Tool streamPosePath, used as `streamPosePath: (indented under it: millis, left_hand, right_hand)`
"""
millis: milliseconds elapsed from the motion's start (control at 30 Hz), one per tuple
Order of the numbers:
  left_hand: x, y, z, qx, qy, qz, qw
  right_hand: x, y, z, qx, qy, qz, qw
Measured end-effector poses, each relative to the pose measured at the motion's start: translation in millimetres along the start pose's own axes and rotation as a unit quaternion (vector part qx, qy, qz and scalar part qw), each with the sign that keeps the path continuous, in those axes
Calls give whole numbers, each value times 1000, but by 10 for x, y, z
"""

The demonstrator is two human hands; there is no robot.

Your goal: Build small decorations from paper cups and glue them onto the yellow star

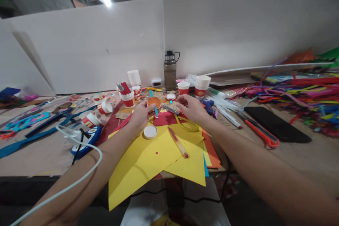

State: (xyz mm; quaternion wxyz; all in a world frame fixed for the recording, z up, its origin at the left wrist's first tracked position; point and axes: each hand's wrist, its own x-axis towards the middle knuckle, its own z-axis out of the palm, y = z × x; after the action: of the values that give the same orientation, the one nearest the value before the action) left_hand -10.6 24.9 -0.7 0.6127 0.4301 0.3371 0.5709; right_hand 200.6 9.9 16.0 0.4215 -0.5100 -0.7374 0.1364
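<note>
My left hand (141, 114) pinches a round orange disc (154, 102) with a pale rim, and blue strips (156, 111) stick out above and below it. To its right, my right hand (189, 107) hovers with thumb and fingers slightly apart and nothing visible between them. Just below that hand are scissors (188, 125) with yellow handles, their blades pointing left toward the disc. They rest over a piece of red paper (165, 119). A small white round piece (171, 96) with a blue tab lies beyond the blades. A white lid-like disc (150, 132) sits on yellow paper (137, 159).
A red pen (177, 142) lies on the yellow sheets. Behind stand a water bottle (170, 72) and stacked paper cups (202, 85). A phone (277, 123), an orange cutter (261, 132) and pipe cleaners (304, 95) lie right. A white cable (99, 162) crosses my left forearm.
</note>
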Motion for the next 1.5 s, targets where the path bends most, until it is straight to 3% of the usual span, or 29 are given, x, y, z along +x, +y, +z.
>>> streamPosePath:
  millis: [233, 467, 1133, 1333, 1500]
  left_hand:
    - [-17, 21, 8, -1, -1, 8, 1000]
    - [16, -28, -53, 0, -10, -29, 1000]
    - [18, -43, -20, 16, 1, 7, 1000]
    - [12, -50, -20, 22, 5, -4, 1000]
    - [0, -40, -14, 16, 2, 18, 1000]
  right_hand:
    - [-10, -22, -11, -45, -26, -24, 998]
    - [-17, -44, -26, -67, -24, -46, 996]
    - [-118, -221, 12, -122, -91, -118, 981]
    - [-59, -134, -24, -145, -61, -77, 985]
    - [52, 11, -348, -281, -3, 20, 959]
